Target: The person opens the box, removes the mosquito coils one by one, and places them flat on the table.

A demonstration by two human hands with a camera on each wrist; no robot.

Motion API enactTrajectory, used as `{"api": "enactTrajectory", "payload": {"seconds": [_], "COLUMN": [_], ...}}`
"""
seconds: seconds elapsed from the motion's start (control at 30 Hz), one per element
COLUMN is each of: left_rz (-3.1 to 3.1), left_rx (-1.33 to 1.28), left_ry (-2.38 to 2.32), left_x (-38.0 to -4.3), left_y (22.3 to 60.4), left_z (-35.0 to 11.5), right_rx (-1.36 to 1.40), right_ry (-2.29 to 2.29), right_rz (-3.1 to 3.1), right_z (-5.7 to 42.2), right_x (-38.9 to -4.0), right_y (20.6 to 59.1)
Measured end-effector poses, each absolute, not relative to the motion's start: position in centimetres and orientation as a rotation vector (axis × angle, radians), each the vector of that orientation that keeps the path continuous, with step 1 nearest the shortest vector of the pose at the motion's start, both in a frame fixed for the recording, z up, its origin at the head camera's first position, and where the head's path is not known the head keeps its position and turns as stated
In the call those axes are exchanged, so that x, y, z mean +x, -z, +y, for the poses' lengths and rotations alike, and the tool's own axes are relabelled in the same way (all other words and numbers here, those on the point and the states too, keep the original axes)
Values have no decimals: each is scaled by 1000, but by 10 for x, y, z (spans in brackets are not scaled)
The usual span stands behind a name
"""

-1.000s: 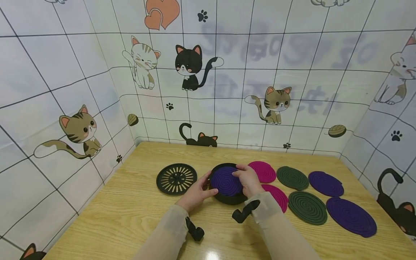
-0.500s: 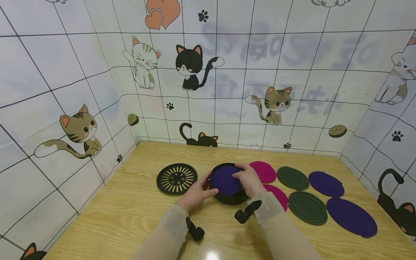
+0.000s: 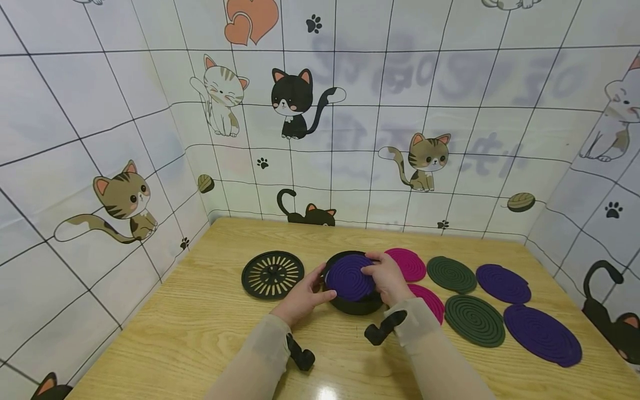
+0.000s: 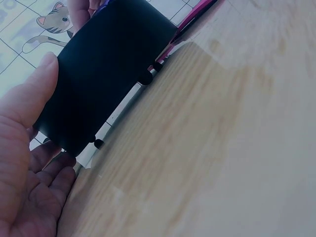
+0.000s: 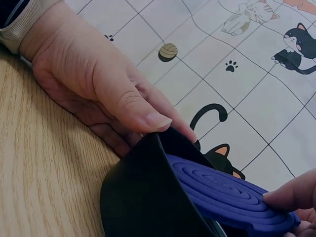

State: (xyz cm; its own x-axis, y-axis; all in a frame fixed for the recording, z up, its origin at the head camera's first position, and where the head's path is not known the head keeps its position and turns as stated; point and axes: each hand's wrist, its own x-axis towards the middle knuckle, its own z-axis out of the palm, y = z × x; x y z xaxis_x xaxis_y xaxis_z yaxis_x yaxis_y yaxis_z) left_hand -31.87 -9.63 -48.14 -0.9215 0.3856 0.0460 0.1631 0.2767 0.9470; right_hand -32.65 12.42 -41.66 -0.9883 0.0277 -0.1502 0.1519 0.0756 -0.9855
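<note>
My left hand (image 3: 302, 300) grips the left side of a round black mosquito coil holder (image 3: 357, 308), thumb and fingers curved along its wall. In the right wrist view the left thumb lies at the rim. My right hand (image 3: 391, 280) pinches the edge of a purple mosquito coil (image 3: 349, 279) between thumb and fingers. That coil (image 5: 222, 190) is tilted, its far side dipping inside the holder's rim and its held side raised. What lies beneath it in the holder is hidden.
A slotted black lid (image 3: 272, 275) with a small knob lies left of the holder. On the right, pairs of pink coils (image 3: 406, 264), green coils (image 3: 474, 319) and purple coils (image 3: 542, 334) lie flat on the wooden table (image 3: 190, 333). A cat-print wall covering (image 3: 350, 166) stands behind.
My right hand has shifted slightly right with the purple coil, which follows it a little. My left hand stays at the holder, and the lid and other coils lie as before.
</note>
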Motion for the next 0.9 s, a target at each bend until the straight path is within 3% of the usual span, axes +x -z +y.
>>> {"api": "enactTrajectory", "payload": {"seconds": [0.9], "left_rz": [2323], "left_rx": [550], "left_ry": [-1739], "left_x": [-323], "left_y": [486], "left_z": [-96], "right_rx": [147], "right_ry": [2307], "right_rz": [1800], "right_z": [178], "right_x": [-317], "right_y": [407]}}
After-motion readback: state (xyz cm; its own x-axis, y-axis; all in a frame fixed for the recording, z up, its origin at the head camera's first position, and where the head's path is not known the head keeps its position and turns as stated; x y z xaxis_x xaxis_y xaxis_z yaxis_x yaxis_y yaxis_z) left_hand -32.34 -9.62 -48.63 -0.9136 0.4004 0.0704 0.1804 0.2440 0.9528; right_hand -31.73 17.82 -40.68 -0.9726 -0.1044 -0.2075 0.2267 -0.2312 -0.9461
